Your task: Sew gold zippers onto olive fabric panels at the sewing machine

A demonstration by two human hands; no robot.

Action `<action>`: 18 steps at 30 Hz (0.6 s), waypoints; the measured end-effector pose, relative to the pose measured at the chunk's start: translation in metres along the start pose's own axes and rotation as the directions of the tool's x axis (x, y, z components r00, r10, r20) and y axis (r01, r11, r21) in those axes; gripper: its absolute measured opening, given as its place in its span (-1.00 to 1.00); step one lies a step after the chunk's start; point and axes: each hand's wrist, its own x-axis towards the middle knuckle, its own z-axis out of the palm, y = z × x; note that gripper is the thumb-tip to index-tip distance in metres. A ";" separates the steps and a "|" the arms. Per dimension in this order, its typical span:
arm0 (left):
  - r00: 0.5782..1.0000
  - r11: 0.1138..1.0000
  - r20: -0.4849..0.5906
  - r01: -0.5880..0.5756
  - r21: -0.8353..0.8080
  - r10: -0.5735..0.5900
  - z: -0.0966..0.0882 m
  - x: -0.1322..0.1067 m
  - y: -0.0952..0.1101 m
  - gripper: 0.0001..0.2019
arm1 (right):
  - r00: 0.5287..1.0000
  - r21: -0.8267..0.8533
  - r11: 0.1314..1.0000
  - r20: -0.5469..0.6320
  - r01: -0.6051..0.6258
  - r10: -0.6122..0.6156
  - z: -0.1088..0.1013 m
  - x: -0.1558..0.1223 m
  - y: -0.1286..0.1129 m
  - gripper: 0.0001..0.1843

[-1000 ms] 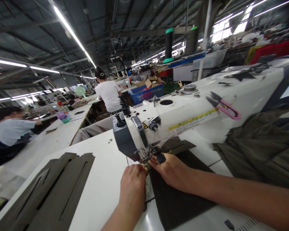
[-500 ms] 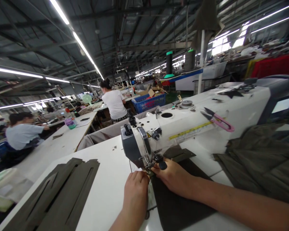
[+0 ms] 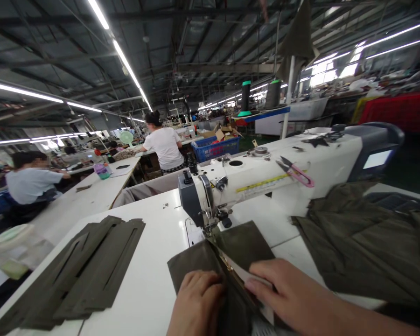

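some dark olive cloth point(image 3: 187, 261) is lying under the left hand point(image 3: 198, 298) and reaching ahead of it to the needle end of the sewing machine point(image 3: 250, 175). the left hand is resting palm-down, fingers bent; i cannot tell whether it is gripping a fold. the right hand point(image 3: 287, 289), nearly closed, is pinching a pale strip point(image 3: 243, 273) between thumb and fingers. between the hands, a gold-coloured metal piece point(image 3: 227, 264) is showing. left of the left hand, slotted cloth pieces point(image 3: 91, 270) are overlapping on the bench point(image 3: 150, 275); right of the right hand, a crumpled cloth heap point(image 3: 357, 252) is lying. beyond both hands, pink-handled snips point(image 3: 297, 174) are resting on the sewing machine.
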 end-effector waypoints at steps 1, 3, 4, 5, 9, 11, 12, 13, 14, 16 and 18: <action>0.998 0.997 -0.010 0.065 -0.049 -0.066 0.000 0.002 0.004 -0.81 | 0.998 0.157 0.986 0.043 -0.055 0.049 -0.005 0.004 -0.006 -0.70; 0.984 0.979 -0.051 0.162 -0.121 -0.169 -0.003 0.009 0.009 -0.82 | 0.991 0.347 0.931 0.098 -0.115 0.085 -0.014 0.011 -0.012 -0.67; 0.978 0.974 -0.081 0.178 -0.141 -0.190 -0.004 0.013 0.010 -0.82 | 0.992 0.375 0.920 0.101 -0.114 0.082 -0.017 0.014 -0.013 -0.67; 0.976 0.973 -0.106 0.172 -0.153 -0.189 -0.006 0.017 0.009 -0.81 | 0.994 0.365 0.926 0.085 -0.098 0.071 -0.018 0.015 -0.012 -0.66; 0.986 0.979 -0.134 0.073 -0.190 -0.099 -0.009 0.031 0.002 -0.90 | 1.000 0.173 0.985 -0.016 -0.002 0.005 -0.017 0.014 -0.011 -0.63; 0.989 0.981 -0.137 0.028 -0.192 -0.055 -0.009 0.036 -0.002 -0.97 | 0.997 0.057 0.997 -0.063 0.046 -0.043 -0.018 0.014 -0.015 -0.62; 0.990 0.982 -0.140 0.001 -0.188 -0.028 -0.008 0.037 -0.004 -0.97 | 0.994 -0.001 0.997 -0.082 0.073 -0.073 -0.020 0.015 -0.018 -0.62; 0.990 0.983 -0.144 -0.029 -0.183 0.002 -0.008 0.039 -0.005 -0.97 | 0.989 -0.057 0.993 -0.102 0.102 -0.107 -0.023 0.015 -0.020 -0.63; 0.988 0.982 -0.149 -0.063 -0.178 0.036 -0.009 0.039 -0.007 -0.95 | 0.981 -0.109 0.985 -0.126 0.135 -0.148 -0.025 0.014 -0.022 -0.64; 0.982 0.978 -0.166 -0.117 -0.172 0.089 -0.010 0.041 -0.008 -0.90 | 0.939 -0.222 0.951 -0.218 0.216 -0.264 -0.026 0.008 -0.025 -0.69; 0.977 0.978 -0.187 -0.130 -0.164 0.098 -0.012 0.043 -0.010 -0.87 | 0.839 -0.370 0.875 -0.323 0.314 -0.438 -0.014 -0.002 -0.027 -0.78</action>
